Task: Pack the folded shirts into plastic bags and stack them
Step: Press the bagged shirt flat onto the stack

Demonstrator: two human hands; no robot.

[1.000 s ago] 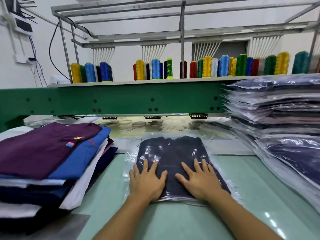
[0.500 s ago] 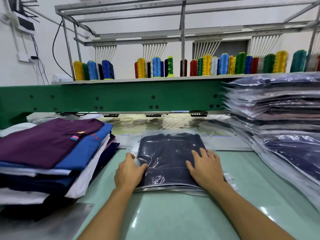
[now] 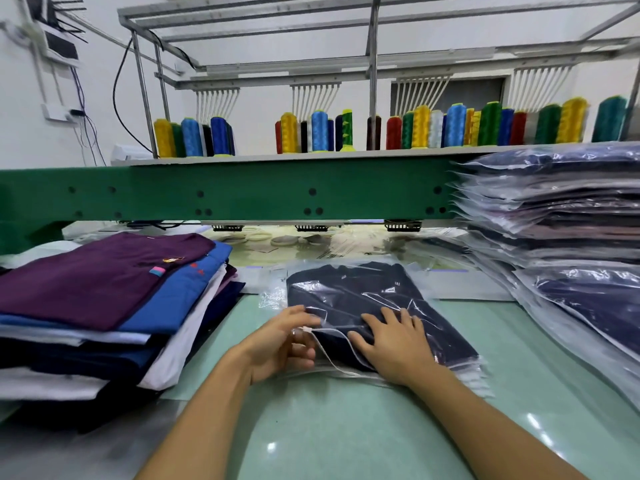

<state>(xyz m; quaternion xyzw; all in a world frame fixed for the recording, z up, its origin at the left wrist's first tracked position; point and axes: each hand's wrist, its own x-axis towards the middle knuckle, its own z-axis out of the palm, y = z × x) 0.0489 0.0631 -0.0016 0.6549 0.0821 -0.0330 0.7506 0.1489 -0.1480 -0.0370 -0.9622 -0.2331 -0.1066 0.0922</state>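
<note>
The long green metal beam of the machine is stretching right across the back, and we're leaning over the pale green tabletop in front of it. On our right, a tall stack of shirts in clear plastic bags is getting cut off by the frame edge, so we're not seeing how wide it goes. On our left, a pile of folded unbagged shirts, purple on top with blue under it, is running out of the picture too. The lower layers are just dark and hard to sort out.

A row of coloured thread cones is standing on the shelf above the beam.

Dead centre, the dark navy folded shirt is lying flat on the table inside a clear plastic bag, mouth facing us. Our right hand is pressing down on the shirt, fingers straight and spread. Glare is making it hard to say whether it's over or under the film. Our left hand is pinching the bag's white closure strip at the open edge, fingers curled and a bit blurred.
</note>
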